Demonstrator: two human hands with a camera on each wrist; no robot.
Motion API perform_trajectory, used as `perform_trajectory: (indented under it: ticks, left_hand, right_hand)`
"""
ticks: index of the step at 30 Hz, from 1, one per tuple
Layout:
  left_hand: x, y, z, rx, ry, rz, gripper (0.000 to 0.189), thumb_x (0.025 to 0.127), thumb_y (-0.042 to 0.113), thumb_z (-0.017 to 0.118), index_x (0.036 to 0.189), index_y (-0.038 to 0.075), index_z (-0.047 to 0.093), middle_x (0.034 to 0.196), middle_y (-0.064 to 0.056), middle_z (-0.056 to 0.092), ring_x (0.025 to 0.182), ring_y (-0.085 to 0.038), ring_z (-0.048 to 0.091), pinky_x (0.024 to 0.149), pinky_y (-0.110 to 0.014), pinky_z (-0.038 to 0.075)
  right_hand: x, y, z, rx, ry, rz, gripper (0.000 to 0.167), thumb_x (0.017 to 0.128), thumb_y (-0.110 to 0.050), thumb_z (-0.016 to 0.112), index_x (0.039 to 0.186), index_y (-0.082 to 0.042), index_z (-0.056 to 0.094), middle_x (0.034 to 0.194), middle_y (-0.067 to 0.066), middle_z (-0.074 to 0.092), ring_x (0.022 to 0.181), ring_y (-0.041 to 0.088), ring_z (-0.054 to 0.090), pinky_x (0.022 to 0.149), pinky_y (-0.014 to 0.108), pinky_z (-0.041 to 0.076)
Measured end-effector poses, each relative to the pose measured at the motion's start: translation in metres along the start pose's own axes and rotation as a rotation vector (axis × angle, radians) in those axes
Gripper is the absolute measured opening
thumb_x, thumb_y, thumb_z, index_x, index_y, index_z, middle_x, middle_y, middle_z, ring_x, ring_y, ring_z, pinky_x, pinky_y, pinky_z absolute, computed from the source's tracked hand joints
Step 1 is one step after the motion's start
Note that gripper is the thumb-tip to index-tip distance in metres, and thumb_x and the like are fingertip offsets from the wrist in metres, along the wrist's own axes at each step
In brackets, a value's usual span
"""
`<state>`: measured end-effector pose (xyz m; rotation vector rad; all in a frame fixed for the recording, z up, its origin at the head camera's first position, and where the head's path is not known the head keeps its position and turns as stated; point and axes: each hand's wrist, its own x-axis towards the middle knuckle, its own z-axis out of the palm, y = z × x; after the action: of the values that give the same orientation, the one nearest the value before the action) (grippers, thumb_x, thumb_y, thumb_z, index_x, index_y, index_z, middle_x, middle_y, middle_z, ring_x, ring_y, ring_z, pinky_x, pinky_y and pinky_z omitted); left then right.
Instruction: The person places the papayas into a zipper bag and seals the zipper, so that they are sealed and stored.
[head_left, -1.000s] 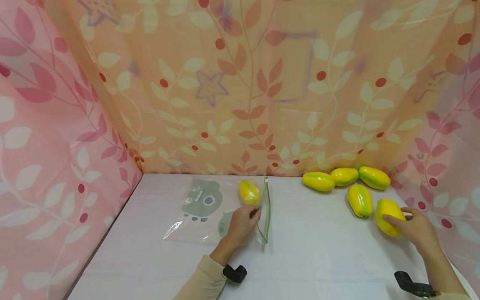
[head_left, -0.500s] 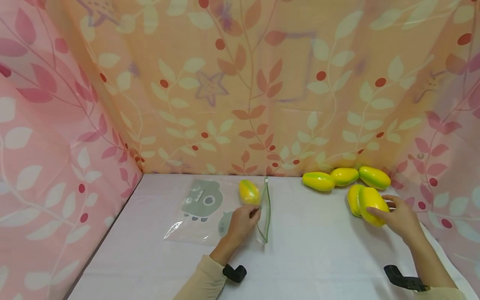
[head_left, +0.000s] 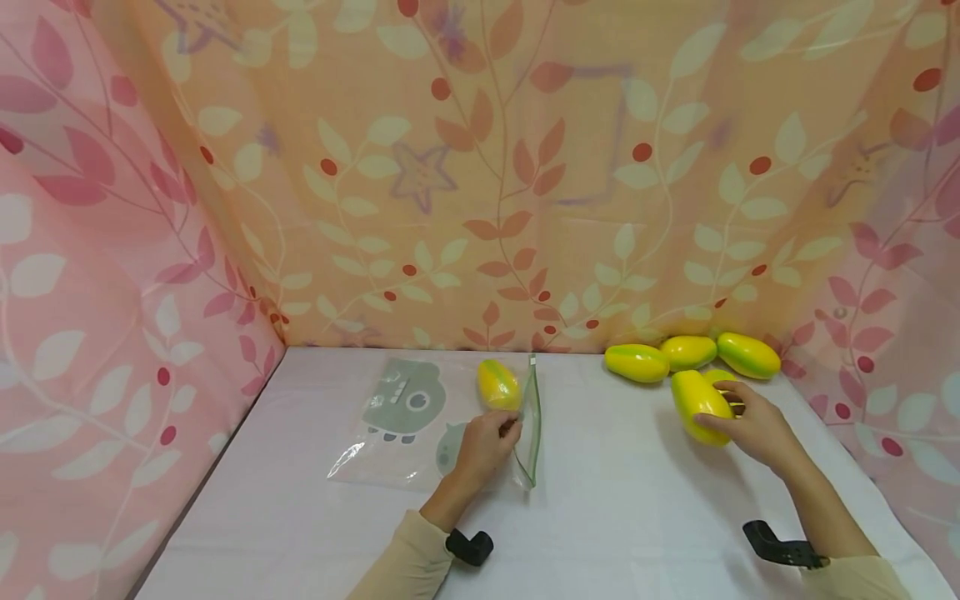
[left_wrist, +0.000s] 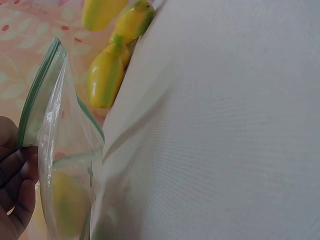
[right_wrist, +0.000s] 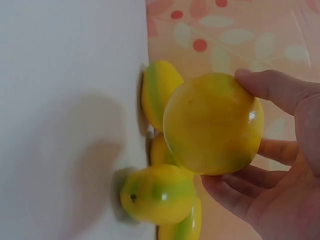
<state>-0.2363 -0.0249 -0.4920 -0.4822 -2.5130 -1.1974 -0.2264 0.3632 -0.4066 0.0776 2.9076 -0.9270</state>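
My left hand (head_left: 486, 446) pinches the upper layer of a clear zip bag (head_left: 405, 458) with green animal prints, near its green-edged mouth. In the left wrist view that mouth gapes and the bag's film (left_wrist: 55, 115) stands raised. One yellow-green papaya (head_left: 498, 385) lies inside the bag, just behind the left fingers. My right hand (head_left: 761, 421) grips another papaya (head_left: 699, 407) between thumb and fingers, held above the table. In the right wrist view this papaya (right_wrist: 212, 125) shows its rounded end. It partly covers a papaya (head_left: 718, 377) lying behind it.
Along the back edge at the right rest three more papayas, a left one (head_left: 637, 363), a middle one (head_left: 687, 353) and a right one (head_left: 749, 356). A white cloth covers the table (head_left: 600, 517). Patterned curtains (head_left: 450, 167) enclose the back and sides.
My right hand has carried its papaya leftward from the right side of the table, passing in front of the papaya lying there. The left hand and the bag have stayed where they were.
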Motion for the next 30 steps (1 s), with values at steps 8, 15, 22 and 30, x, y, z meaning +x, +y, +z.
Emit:
perform_trajectory:
  ticks: [8,15,22,30]
  left_hand:
    - [-0.001,-0.001,0.002,-0.002,-0.006,-0.006,0.014,0.089,0.010,0.067,0.100,0.003,0.074,0.082,-0.003,0.071,0.070,-0.007,0.057,0.066,-0.017,0.051]
    - [0.001,0.000,-0.001,-0.015,0.005,0.006,0.014,0.089,0.010,0.067,0.099,0.002,0.074,0.082,-0.005,0.071,0.070,-0.009,0.058,0.066,-0.018,0.052]
    - [0.000,-0.001,0.001,-0.001,0.000,0.000,0.015,0.089,0.010,0.067,0.100,0.002,0.074,0.084,-0.005,0.072,0.071,-0.008,0.060,0.067,-0.018,0.053]
    - [0.001,0.002,0.000,-0.016,0.002,-0.007,0.015,0.089,0.010,0.067,0.100,0.002,0.074,0.083,-0.005,0.072,0.070,-0.008,0.059,0.066,-0.018,0.052]
  right_hand:
    - [0.009,-0.017,0.014,0.020,0.010,-0.073,0.084,0.085,-0.050,0.069,0.139,0.006,0.038,0.132,0.034,0.048,0.113,0.048,0.050,0.088,0.052,0.054]
    - [0.021,-0.035,0.032,0.080,-0.022,-0.097,0.087,0.085,-0.051,0.069,0.143,0.005,0.035,0.139,0.031,0.044,0.118,0.047,0.049,0.093,0.053,0.052]
    - [0.032,-0.049,0.055,0.124,-0.056,-0.108,0.086,0.084,-0.051,0.070,0.143,0.003,0.037,0.140,0.028,0.046,0.119,0.042,0.051,0.095,0.049,0.051]
    - [0.044,-0.067,0.079,0.165,-0.095,-0.154,0.084,0.082,-0.049,0.073,0.142,0.001,0.041,0.140,0.023,0.049,0.118,0.038,0.052,0.096,0.048,0.050]
